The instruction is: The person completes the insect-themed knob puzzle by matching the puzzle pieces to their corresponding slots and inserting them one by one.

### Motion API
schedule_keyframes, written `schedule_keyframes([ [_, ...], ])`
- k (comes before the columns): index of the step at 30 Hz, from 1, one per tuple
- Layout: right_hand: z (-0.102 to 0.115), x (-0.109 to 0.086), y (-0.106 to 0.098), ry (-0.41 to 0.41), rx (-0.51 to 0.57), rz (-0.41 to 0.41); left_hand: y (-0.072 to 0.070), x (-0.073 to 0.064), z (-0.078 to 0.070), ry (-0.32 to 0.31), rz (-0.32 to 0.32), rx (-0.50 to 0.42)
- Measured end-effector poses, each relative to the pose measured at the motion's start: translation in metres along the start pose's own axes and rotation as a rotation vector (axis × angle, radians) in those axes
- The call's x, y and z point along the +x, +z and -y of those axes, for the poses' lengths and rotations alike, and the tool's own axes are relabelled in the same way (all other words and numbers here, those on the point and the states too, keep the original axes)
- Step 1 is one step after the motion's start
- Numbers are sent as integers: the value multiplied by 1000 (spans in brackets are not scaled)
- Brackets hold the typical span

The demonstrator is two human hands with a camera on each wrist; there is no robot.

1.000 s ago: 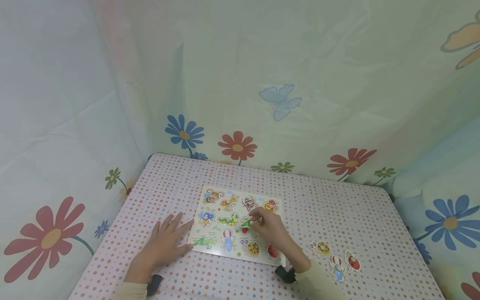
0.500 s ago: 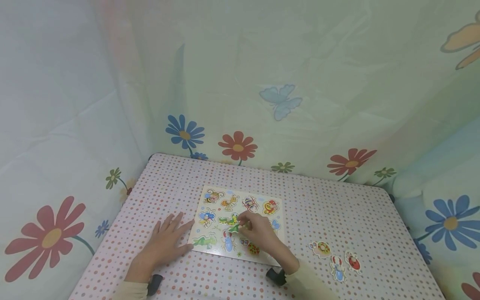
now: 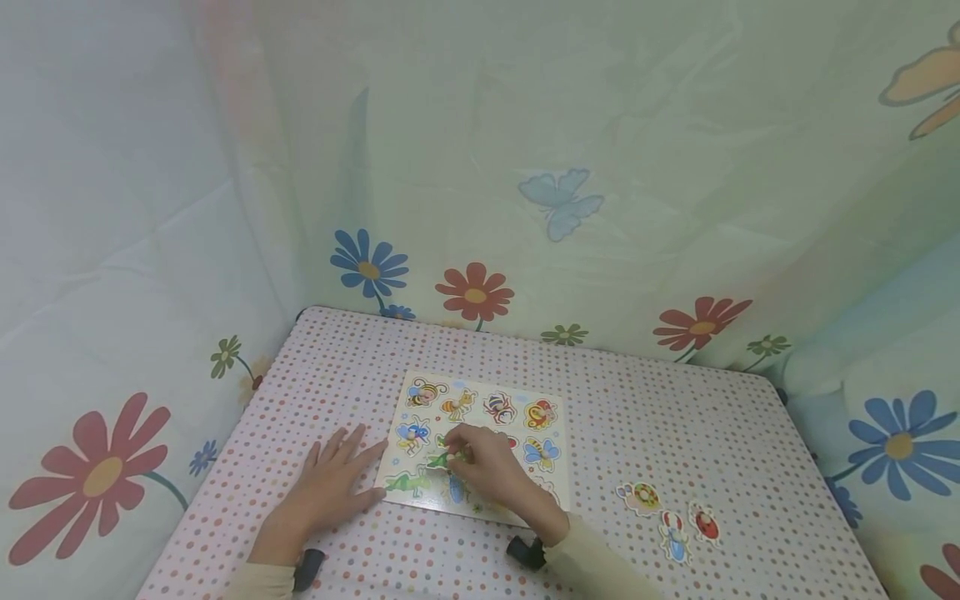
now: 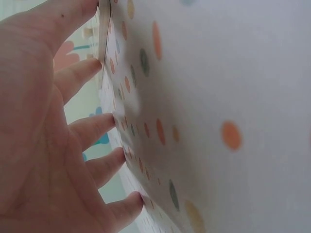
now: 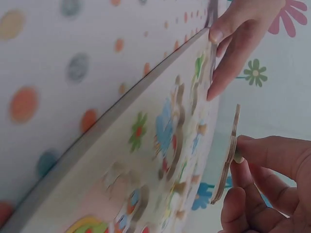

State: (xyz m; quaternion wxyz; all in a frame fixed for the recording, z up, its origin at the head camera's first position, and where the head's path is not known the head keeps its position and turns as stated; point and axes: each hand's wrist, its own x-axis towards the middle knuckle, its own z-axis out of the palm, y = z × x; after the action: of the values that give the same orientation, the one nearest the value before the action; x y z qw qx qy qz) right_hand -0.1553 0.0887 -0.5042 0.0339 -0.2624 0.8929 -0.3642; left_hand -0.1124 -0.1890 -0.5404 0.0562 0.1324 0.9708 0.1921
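My right hand [image 3: 491,467] pinches a green grasshopper puzzle piece [image 3: 437,460] by its knob, above the left-middle of a wooden insect puzzle board [image 3: 433,433]. In the right wrist view the thin piece [image 5: 227,167] is seen edge-on, apart from the board. My left hand [image 3: 330,479] rests beside the board's left edge with fingers spread; thumb and index finger touch that edge. A printed grasshopper recess [image 3: 408,482] lies at the board's near left corner. The beetle recess [image 5: 165,131] shows in the right wrist view. My right hand hides part of the board's middle.
Right of the board lie a loose snail piece [image 3: 642,497], a stag beetle piece [image 3: 676,537] and a ladybug piece [image 3: 705,523]. Several knobbed insect pieces sit in the board's back rows. A dotted cloth [image 3: 337,358] covers the table; printed curtains stand behind.
My right hand has carried the grasshopper piece leftward across the board, uncovering the butterfly and ladybug area on the right. My left hand has stayed in place.
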Motion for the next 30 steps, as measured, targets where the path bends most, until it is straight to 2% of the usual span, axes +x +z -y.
schedule_keyframes([
  [4, 8, 6, 6, -37, -1, 6, 0, 0, 0, 5, 0, 0],
  [11, 18, 14, 18, -47, -1, 37, 1, 0, 2, 19, -4, 3],
  [18, 26, 16, 34, -20, -36, 115, 3, 0, 5, 34, -9, 11],
  [23, 29, 18, 42, -33, -70, 137, 4, 0, 5, 31, -10, 19],
  [30, 29, 21, 49, 13, -104, 166, 4, 0, 5, 34, -17, 19],
])
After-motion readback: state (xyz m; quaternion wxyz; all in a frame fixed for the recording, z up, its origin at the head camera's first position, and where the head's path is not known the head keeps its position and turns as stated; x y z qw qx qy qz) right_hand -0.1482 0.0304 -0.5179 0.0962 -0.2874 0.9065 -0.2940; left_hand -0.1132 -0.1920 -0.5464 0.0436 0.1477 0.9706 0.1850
